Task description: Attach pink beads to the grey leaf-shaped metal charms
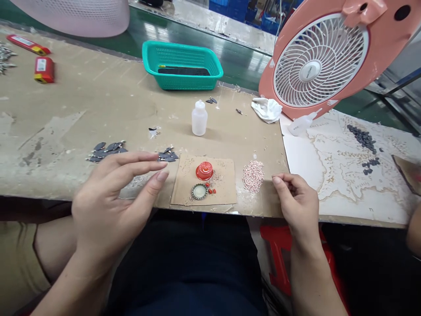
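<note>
Nearest me, my left hand and right hand hang open and empty at the tabletop edge, either side of a round metal bezel on a cardboard square.

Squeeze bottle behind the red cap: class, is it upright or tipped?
Upright: the squeeze bottle stands on its base on the bench, its nozzle pointing up.

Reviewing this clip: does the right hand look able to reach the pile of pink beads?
Probably yes: the right hand sits right beside the pink beads, with nothing visible between them.
</note>
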`<move>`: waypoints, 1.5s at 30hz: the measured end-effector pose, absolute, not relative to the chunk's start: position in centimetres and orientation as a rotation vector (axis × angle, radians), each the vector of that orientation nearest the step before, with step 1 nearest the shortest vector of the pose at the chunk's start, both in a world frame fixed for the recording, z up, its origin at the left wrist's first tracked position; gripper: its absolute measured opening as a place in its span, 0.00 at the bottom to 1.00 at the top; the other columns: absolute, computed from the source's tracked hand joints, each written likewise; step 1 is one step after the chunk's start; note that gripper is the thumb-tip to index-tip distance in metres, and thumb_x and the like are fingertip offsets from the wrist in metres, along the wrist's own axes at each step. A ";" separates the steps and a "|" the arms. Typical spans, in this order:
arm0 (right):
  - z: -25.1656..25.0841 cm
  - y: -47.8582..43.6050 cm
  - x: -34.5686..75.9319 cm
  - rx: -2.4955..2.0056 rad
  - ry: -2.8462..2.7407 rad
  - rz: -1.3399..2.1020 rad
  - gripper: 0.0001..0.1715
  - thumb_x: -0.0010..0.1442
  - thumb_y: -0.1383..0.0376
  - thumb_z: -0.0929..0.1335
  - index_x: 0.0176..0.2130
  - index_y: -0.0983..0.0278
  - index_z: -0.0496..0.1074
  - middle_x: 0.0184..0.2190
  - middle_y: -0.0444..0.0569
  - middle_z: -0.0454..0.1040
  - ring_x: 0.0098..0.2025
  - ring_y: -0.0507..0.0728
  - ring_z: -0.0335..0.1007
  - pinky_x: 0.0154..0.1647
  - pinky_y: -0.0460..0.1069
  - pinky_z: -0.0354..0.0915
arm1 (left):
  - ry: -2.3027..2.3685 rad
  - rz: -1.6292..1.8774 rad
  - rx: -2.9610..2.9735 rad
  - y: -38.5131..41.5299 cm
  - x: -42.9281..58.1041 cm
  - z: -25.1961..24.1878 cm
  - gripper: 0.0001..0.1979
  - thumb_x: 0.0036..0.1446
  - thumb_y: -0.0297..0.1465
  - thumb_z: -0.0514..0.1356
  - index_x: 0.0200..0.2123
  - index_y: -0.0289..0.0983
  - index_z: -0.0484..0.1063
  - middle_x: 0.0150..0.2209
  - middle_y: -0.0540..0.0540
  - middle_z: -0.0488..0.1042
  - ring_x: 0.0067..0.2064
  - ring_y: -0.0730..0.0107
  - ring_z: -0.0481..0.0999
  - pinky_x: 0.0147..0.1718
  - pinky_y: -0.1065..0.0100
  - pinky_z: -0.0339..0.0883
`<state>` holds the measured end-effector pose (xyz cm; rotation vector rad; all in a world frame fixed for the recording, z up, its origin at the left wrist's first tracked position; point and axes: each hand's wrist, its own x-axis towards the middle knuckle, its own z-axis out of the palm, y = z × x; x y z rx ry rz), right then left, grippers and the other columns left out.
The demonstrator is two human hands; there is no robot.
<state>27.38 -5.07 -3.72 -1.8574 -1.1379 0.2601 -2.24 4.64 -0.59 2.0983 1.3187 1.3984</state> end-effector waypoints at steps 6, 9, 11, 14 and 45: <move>-1.3 -6.5 23.2 -1.633 -1.082 0.465 0.10 0.65 0.57 0.67 0.37 0.60 0.73 0.27 0.41 0.68 0.26 0.50 0.63 0.27 0.47 0.63 | 0.932 1.125 1.886 1.4 0.8 1.1 0.08 0.57 0.23 0.66 0.37 0.43 0.79 0.37 0.53 0.81 0.41 0.70 0.79 0.41 0.70 0.73; -0.1 -7.1 20.6 -1.652 -1.198 0.314 0.05 0.65 0.62 0.68 0.37 0.60 0.73 0.30 0.43 0.70 0.31 0.52 0.66 0.32 0.47 0.63 | 0.811 0.849 1.621 0.3 2.6 1.5 0.04 0.60 0.28 0.64 0.36 0.41 0.80 0.35 0.51 0.82 0.35 0.69 0.80 0.31 0.72 0.73; -0.3 -7.0 20.0 -1.694 -1.301 0.138 0.04 0.65 0.64 0.67 0.37 0.60 0.73 0.31 0.43 0.70 0.32 0.52 0.66 0.33 0.48 0.63 | 0.768 0.739 1.486 -0.1 3.3 1.5 0.04 0.61 0.31 0.64 0.36 0.40 0.80 0.34 0.49 0.83 0.32 0.68 0.80 0.28 0.71 0.72; -1.9 -5.9 21.5 -1.797 -1.342 -0.089 0.05 0.63 0.64 0.68 0.36 0.61 0.74 0.27 0.43 0.68 0.29 0.52 0.63 0.32 0.49 0.62 | 0.797 0.746 1.457 -0.2 3.4 1.4 0.04 0.59 0.31 0.65 0.36 0.39 0.81 0.34 0.48 0.83 0.33 0.68 0.80 0.27 0.72 0.72; -0.5 -7.7 16.6 -1.237 -1.044 0.902 0.05 0.64 0.63 0.70 0.42 0.55 0.73 0.31 0.42 0.63 0.30 0.50 0.62 0.30 0.44 0.66 | 0.647 0.765 1.005 -0.2 3.0 0.3 0.08 0.52 0.33 0.71 0.29 0.36 0.79 0.25 0.48 0.78 0.23 0.75 0.73 0.20 0.75 0.66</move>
